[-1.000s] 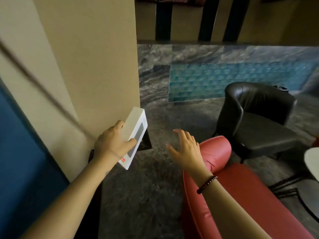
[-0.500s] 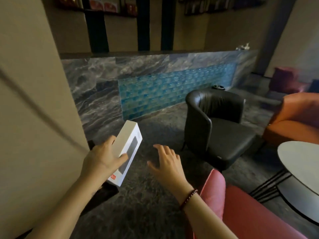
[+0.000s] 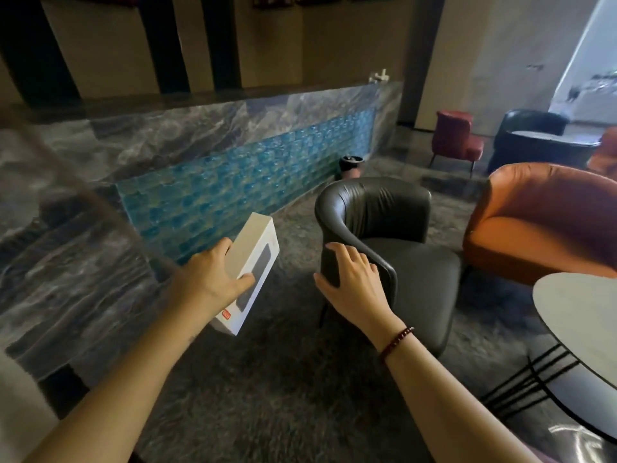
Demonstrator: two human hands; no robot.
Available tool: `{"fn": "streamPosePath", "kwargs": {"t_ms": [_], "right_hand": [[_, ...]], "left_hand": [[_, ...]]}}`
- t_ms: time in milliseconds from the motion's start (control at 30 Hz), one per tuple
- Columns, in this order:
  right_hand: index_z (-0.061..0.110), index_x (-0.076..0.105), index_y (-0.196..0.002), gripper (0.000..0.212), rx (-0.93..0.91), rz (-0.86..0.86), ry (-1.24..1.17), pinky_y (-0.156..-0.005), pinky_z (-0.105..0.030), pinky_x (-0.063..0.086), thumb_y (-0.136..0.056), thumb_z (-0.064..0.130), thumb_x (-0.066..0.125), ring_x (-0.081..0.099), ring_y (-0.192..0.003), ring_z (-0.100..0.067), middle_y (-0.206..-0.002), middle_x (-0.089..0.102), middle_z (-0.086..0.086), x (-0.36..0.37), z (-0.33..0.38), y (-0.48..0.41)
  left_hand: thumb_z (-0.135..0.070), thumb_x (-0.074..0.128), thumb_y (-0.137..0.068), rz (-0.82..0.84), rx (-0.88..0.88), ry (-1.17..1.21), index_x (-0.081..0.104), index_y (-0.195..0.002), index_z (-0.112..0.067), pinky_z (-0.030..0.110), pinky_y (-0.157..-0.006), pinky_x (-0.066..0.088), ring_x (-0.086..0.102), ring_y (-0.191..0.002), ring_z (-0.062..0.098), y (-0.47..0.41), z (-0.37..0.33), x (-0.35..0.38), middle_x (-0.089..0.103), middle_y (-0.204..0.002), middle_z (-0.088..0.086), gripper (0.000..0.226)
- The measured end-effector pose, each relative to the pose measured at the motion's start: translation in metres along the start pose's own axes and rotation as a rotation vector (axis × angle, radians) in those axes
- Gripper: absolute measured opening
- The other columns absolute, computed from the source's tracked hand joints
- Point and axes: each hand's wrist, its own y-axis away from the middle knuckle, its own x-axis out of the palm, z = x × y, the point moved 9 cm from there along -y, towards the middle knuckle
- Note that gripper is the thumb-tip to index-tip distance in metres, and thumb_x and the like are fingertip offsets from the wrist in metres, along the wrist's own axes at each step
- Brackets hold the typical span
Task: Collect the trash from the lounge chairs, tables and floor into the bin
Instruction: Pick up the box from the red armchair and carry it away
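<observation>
Left hand [image 3: 213,279] grips a white carton [image 3: 248,269] just left of the black lounge chair [image 3: 410,272]; right hand [image 3: 354,282], fingers spread, holds nothing. Carton collected, not yet binned; the round vessel [image 3: 351,166] behind the chair may be the bin.

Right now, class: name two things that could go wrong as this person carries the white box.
The left hand alone grips the white box, so it might slip. The black chair stands close ahead of the open right hand, with the round table beside it; a bump seems possible.
</observation>
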Motion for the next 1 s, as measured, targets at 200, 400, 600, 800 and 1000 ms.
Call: {"fn": "streamPosePath", "kwargs": {"t_ms": [200,400,600,800,1000], "right_hand": [[0.019,0.037,-0.134,0.054,0.164,-0.065,0.068,-0.098,-0.038,0.035,-0.087,0.039,0.054,0.044,-0.118,-0.023,-0.132,0.047,-0.005,0.029,-0.043,-0.137],[0.018,0.037,-0.134,0.055,0.294,-0.173,0.130,-0.096,-0.037,0.033,-0.087,0.039,0.055,0.045,-0.118,-0.024,-0.132,0.047,-0.005,0.055,-0.089,-0.275],[0.018,0.042,-0.129,0.051,0.335,-0.229,0.096,-0.092,-0.038,0.035,-0.085,0.038,0.056,0.046,-0.116,-0.027,-0.128,0.049,-0.005,0.129,-0.137,-0.444],[0.019,0.037,-0.135,0.057,0.275,-0.142,0.013,-0.098,-0.040,0.031,-0.085,0.041,0.055,0.040,-0.124,-0.025,-0.135,0.045,-0.005,0.211,-0.154,-0.643],[0.021,0.037,-0.134,0.053,0.280,-0.138,-0.010,-0.098,-0.038,0.028,-0.086,0.041,0.053,0.039,-0.124,-0.023,-0.135,0.044,-0.003,0.263,-0.205,-0.802]], "left_hand": [[-0.044,0.064,-0.080,0.064,0.178,0.072,0.044,-0.115,-0.013,0.041,-0.078,0.054,0.059,-0.101,0.033,-0.190,-0.002,0.038,0.058,-0.121,0.015,0.051],[-0.045,0.062,-0.080,0.086,0.265,0.103,0.044,-0.118,-0.013,0.044,-0.080,0.054,0.059,-0.103,0.036,-0.363,0.006,0.085,0.057,-0.123,0.016,0.053],[-0.043,0.063,-0.079,0.122,0.298,0.108,0.047,-0.109,-0.018,0.031,-0.064,0.045,0.060,-0.085,0.029,-0.522,0.035,0.148,0.064,-0.109,0.010,0.042],[-0.046,0.061,-0.078,0.120,0.227,-0.045,0.047,-0.110,-0.020,0.031,-0.066,0.046,0.060,-0.088,0.031,-0.713,0.074,0.168,0.064,-0.109,0.008,0.044],[-0.043,0.064,-0.076,0.098,0.235,-0.019,0.049,-0.103,-0.019,0.031,-0.062,0.044,0.060,-0.082,0.032,-0.889,0.073,0.215,0.066,-0.100,0.008,0.040]]}}
